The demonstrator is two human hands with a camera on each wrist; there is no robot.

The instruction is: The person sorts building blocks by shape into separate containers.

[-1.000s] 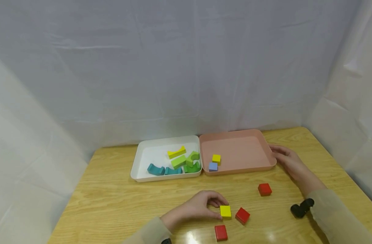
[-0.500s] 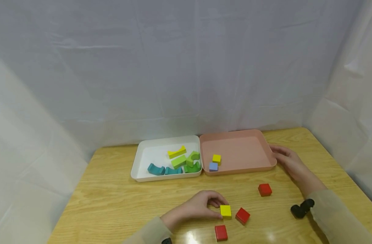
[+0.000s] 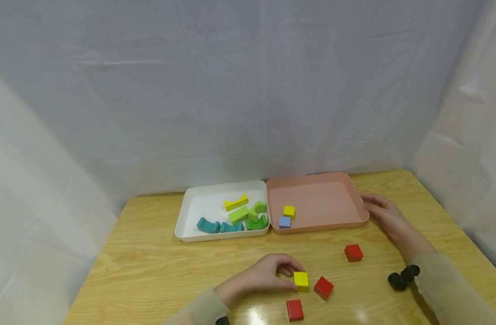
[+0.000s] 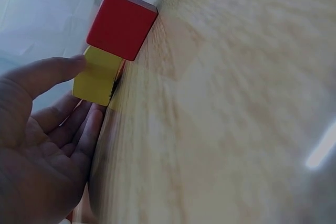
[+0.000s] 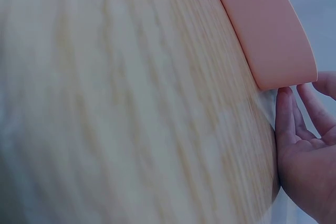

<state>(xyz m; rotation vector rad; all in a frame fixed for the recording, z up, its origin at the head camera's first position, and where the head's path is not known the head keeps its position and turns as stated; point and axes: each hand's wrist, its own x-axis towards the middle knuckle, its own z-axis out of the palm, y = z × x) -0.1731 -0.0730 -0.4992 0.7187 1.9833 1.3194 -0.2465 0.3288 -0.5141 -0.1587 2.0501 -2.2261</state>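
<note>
My left hand (image 3: 268, 273) pinches a yellow cube block (image 3: 301, 281) between thumb and fingers, low over the wooden table (image 3: 150, 280). In the left wrist view, the thumb lies at one edge of the yellow block (image 4: 97, 76) and the fingers at another. A red block (image 4: 122, 24) overlaps it there. In the head view, red blocks lie to its right (image 3: 323, 287) and in front of it (image 3: 295, 310). Far right, my right hand (image 3: 388, 219) touches the end wall of the pink tray (image 3: 317, 228), its fingers extended in the right wrist view.
A white tray (image 3: 182, 221) with several yellow, green and teal shaped blocks stands against the pink tray's left side. Inside the pink tray sit a yellow block (image 3: 289, 211) and a blue block (image 3: 284, 221). Another red block (image 3: 353, 253) lies before the pink tray.
The yellow block has tipped up very slightly in my left hand. Both hands, the trays and the other blocks stay where they were.
</note>
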